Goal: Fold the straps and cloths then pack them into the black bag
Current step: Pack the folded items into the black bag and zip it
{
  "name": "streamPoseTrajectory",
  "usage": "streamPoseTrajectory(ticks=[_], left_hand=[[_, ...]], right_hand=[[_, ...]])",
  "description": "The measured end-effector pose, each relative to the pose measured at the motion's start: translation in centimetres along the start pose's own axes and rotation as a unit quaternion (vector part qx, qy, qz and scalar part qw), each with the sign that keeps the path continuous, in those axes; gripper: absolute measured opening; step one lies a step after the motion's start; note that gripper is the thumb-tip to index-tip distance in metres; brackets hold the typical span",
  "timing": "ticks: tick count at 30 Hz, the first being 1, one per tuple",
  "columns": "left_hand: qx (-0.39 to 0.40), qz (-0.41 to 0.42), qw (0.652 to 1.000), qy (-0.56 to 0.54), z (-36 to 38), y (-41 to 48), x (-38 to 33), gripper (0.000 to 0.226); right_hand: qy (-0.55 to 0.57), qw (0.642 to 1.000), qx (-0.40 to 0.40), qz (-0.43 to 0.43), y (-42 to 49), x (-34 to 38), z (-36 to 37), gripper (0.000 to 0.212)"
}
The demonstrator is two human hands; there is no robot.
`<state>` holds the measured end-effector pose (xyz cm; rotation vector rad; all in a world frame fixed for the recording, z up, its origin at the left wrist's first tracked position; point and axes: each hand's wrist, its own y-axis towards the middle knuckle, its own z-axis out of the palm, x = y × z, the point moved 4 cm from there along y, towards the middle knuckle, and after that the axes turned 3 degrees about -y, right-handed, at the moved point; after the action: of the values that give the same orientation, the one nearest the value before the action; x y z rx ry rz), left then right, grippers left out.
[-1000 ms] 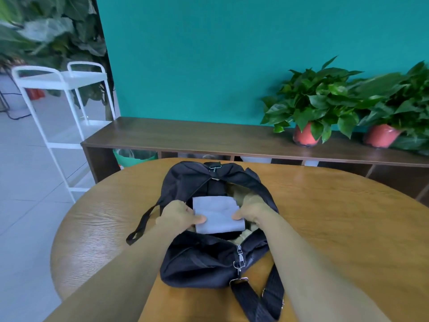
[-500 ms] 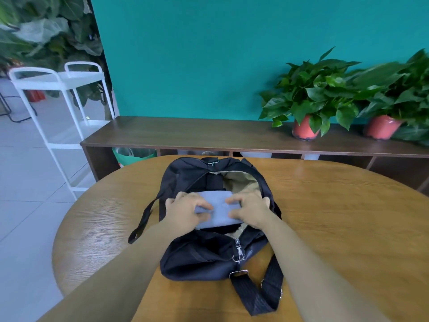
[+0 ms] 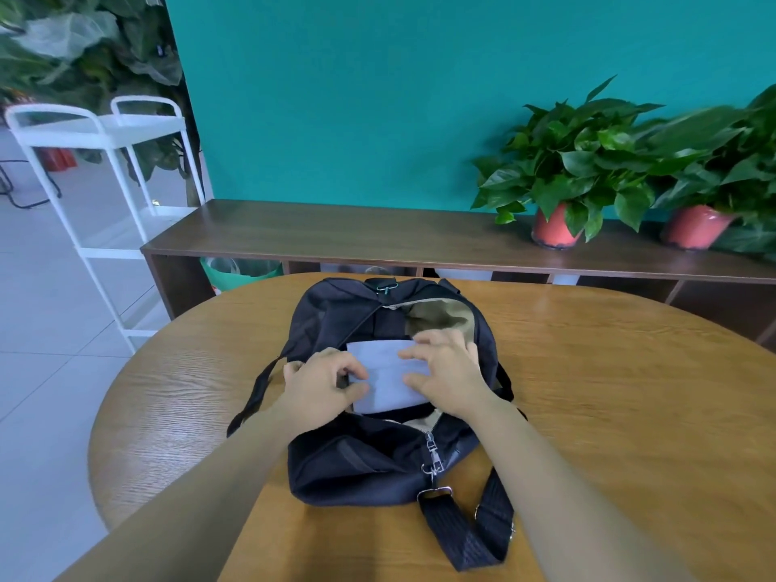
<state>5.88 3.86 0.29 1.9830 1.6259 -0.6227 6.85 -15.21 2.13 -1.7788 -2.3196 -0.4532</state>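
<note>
- Head view shows the black bag (image 3: 361,468) lying unzipped on the round wooden table (image 3: 609,392), its mouth turned up so things can go straight down into it.
- A folded pale blue cloth (image 3: 388,382) sits in that mouth over the tan lining, not yet sunk out of sight.
- At the cloth's 9 o'clock edge, the left hand (image 3: 323,384) has its fingers curled and pinches the edge between thumb and forefinger, probably to keep the fold from springing open.
- From 3 o'clock, the right hand (image 3: 445,371) lies over the cloth with its fingers spread and pressing on top, which looks meant to flatten it and push it down.
- Holding the cloth from both sides should keep it square as it goes in.
- The bag's wide shoulder strap (image 3: 470,535) trails off at 5 o'clock and a thinner one (image 3: 256,392) at 9 o'clock, both outside the opening.
- Two potted plants (image 3: 562,170) stand on a low shelf (image 3: 378,233) at 2 o'clock from the bag, and a white cart (image 3: 96,132) at 10 o'clock.
- One second ago the hands held the cloth only by its side edges and most of its face showed; now they cover much of it and it sits deeper.
- Half a second ago the right fingers were closed together on the cloth; now they are fanned out.
</note>
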Motion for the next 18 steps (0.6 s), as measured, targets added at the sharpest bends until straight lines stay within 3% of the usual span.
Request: streamPoseTrajectory(ticks=[6, 9, 13, 15, 18], left_hand=[[-0.081, -0.059, 0.994, 0.045, -1.6, -0.7, 1.6, 0.026], [-0.091, -0.129, 0.988, 0.003, -1.9, -1.2, 2.6, 0.034], [-0.038, -0.143, 0.987, -0.061, -1.7, -1.1, 3.2, 0.032], [-0.047, -0.173, 0.969, -0.17, -2.0, -0.9, 3.2, 0.036], [-0.054, -0.223, 0.898, -0.376, -2.5, -0.5, 2.3, 0.041]], right_hand=[[-0.08, 0.981, 0.164, -0.059, -0.3, 1.5, 2.9, 0.051], [-0.096, 0.979, 0.173, -0.055, -0.6, 1.1, 3.8, 0.051], [-0.118, 0.976, 0.175, -0.056, -0.7, 1.0, 3.8, 0.051], [-0.13, 0.973, 0.18, -0.057, -0.7, 1.2, 3.8, 0.051], [-0.149, 0.97, 0.18, -0.061, -0.6, 1.4, 3.8, 0.052]])
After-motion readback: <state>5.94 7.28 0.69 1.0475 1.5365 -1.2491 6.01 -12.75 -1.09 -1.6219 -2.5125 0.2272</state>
